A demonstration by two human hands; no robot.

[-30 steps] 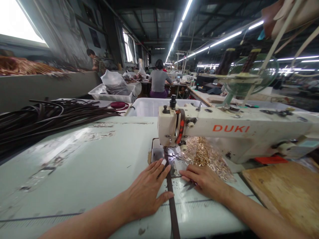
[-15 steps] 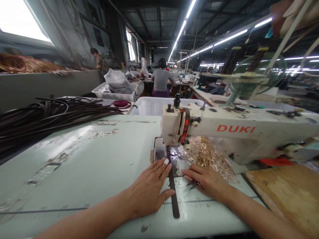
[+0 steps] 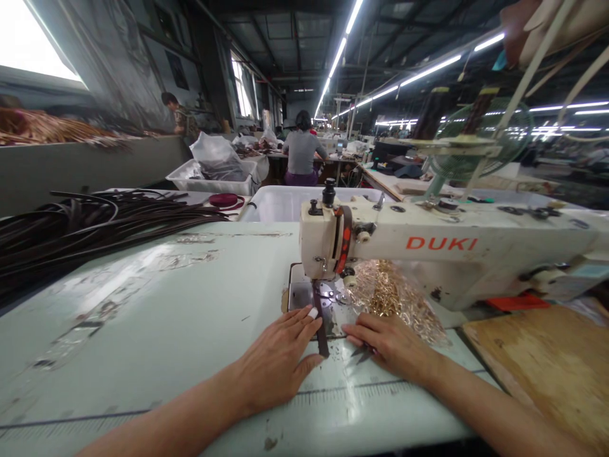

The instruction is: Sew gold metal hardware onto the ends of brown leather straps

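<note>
A dark brown strap point(image 3: 322, 333) lies under the needle area of the white sewing machine point(image 3: 380, 231), its near end just past the metal plate point(image 3: 301, 293). My left hand point(image 3: 280, 352) rests flat along the strap's left side, fingers stretched and touching it, with a white wrap on one fingertip. To the right of the plate, my right hand point(image 3: 387, 343) is closed around small snips point(image 3: 362, 354), whose pointed blades stick out below the fingers. The handles are hidden in the palm. Behind that hand sits a clear plastic bag of gold-coloured metal pieces point(image 3: 387, 289).
Many dark straps point(image 3: 95, 222) are heaped at the left of the pale green table point(image 3: 190, 330). A wooden board point(image 3: 537, 355) lies at right. Behind the machine stands a white bin point(image 3: 276, 200). A person in a grey top point(image 3: 301, 152) sits further off.
The strap has slid away from me under the machine, so its near end is now much closer to the plate. Both hands keep nearly the same places; the view has shifted slightly.
</note>
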